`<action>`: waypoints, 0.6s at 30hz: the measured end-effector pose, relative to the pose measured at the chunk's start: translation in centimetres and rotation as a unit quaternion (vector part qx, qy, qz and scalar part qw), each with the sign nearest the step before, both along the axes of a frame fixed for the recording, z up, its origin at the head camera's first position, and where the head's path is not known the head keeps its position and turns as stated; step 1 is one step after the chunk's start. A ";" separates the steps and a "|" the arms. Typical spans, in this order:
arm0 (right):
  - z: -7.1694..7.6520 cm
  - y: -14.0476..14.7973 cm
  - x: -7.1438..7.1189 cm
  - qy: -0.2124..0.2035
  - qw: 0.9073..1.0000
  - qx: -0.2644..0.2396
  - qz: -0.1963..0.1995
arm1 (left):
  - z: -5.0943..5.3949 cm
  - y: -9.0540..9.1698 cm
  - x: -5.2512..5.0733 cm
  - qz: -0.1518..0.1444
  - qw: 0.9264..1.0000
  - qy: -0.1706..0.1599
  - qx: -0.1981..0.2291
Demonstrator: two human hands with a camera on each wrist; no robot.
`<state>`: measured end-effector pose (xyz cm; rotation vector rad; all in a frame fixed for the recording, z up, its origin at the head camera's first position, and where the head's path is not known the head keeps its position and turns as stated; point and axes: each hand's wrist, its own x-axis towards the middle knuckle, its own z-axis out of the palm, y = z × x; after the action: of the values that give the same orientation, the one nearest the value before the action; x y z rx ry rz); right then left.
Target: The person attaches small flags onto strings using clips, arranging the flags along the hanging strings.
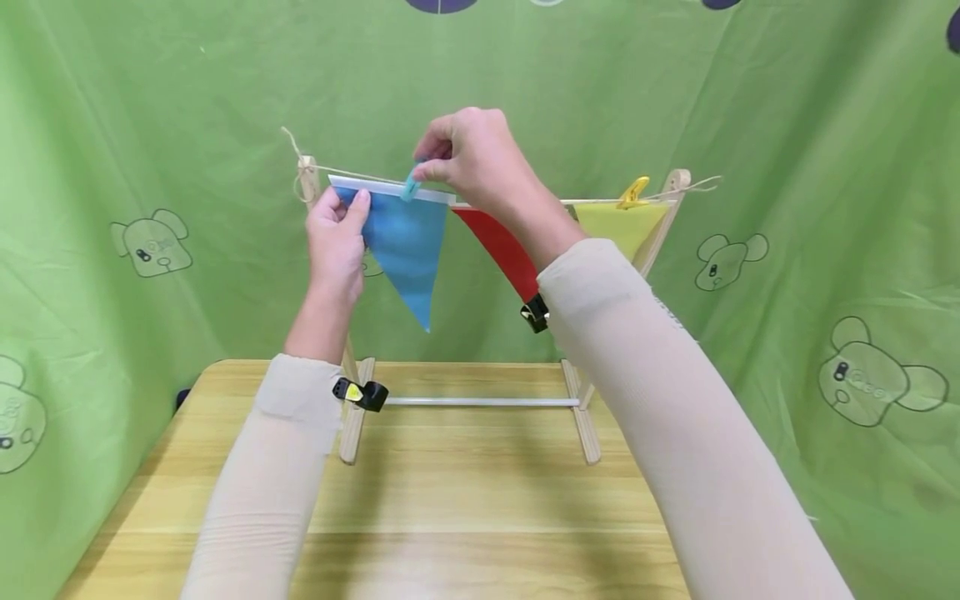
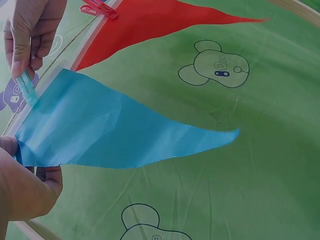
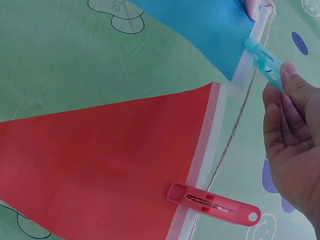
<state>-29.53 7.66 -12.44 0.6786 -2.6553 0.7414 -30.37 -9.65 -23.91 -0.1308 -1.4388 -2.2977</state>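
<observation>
A blue triangular pennant [image 1: 408,242] with a white top band hangs against a twine line [image 3: 235,122], point downward. My left hand [image 1: 337,242] pinches its upper left corner between thumb and fingers. My right hand [image 1: 476,158] grips a light-blue clothespin [image 3: 265,62] by its handle end, and the pin's jaws sit over the pennant's white band and the twine. Beside it hangs a red pennant [image 3: 115,155], held to the twine by a red clothespin [image 3: 215,204]. In the head view my right hand and forearm cover part of the red pennant.
A yellow pennant [image 1: 615,227] hangs at the right under a yellow clothespin [image 1: 634,193]. The twine is tied between wooden posts [image 1: 309,179] of a stand with a white crossbar [image 1: 480,402]. It stands on a wooden table [image 1: 480,517], before a green curtain [image 1: 225,100].
</observation>
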 end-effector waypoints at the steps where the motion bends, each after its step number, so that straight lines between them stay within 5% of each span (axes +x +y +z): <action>1: -0.1 -0.1 0.0 0.003 1.000 0.001 0.002 | 0.0 0.0 0.0 -0.001 1.000 -0.003 0.000; 18: -0.6 -0.3 -0.5 -0.002 1.000 0.022 -0.013 | 0.1 0.3 -0.5 0.000 1.000 -0.007 0.006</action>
<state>-30.00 7.35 -13.09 0.6531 -2.6865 0.6811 -30.84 -9.35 -23.80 -0.1108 -1.4314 -2.3127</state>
